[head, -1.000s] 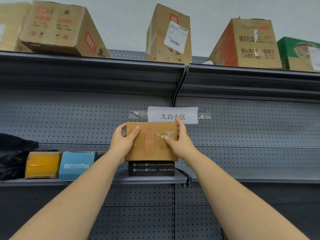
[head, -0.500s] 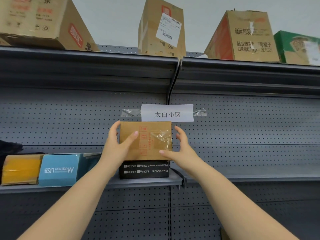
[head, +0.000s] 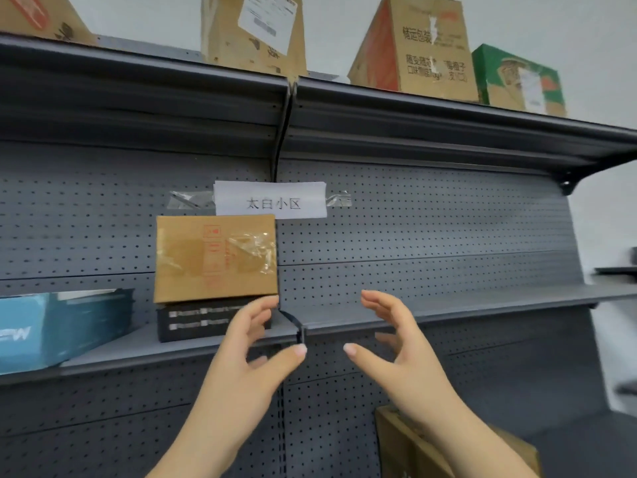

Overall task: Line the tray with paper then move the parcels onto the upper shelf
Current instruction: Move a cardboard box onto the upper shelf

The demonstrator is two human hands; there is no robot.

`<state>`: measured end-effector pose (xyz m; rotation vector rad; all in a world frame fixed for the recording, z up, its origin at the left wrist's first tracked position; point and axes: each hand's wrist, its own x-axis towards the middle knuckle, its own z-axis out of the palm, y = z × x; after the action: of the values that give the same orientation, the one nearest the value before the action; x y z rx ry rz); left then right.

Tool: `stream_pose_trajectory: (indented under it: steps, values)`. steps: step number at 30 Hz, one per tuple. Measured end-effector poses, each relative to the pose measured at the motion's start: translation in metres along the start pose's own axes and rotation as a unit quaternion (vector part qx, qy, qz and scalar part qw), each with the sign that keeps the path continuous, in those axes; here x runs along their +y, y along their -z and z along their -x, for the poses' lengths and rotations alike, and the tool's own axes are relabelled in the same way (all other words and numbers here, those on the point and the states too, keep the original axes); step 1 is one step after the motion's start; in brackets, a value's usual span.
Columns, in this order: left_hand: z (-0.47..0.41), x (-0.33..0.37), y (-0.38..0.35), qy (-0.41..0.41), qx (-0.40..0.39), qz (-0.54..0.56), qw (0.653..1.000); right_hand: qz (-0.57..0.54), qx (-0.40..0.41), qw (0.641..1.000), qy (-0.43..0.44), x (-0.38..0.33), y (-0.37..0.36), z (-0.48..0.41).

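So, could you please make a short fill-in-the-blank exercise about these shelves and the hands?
1. The box under the parcel is ____ in colour.
2. The left hand and the right hand hold ____.
3. The rightmost box on the top shelf is ____ in colour.

Missing words: black; nothing; green.
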<state>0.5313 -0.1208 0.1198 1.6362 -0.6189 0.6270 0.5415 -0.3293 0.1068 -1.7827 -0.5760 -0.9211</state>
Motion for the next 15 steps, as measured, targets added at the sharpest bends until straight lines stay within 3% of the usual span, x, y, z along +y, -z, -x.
stream_pose_trajectory:
  steps: [7,15]
  values:
    - [0.016,-0.045,-0.084,0.046,-0.070,0.056,0.995,0.073,0.061,0.994,-0.046,0.054,0.056,0.048]
    - [0.029,-0.100,-0.193,0.100,-0.097,0.116,0.983,0.135,0.062,0.981,-0.127,0.127,0.141,0.087]
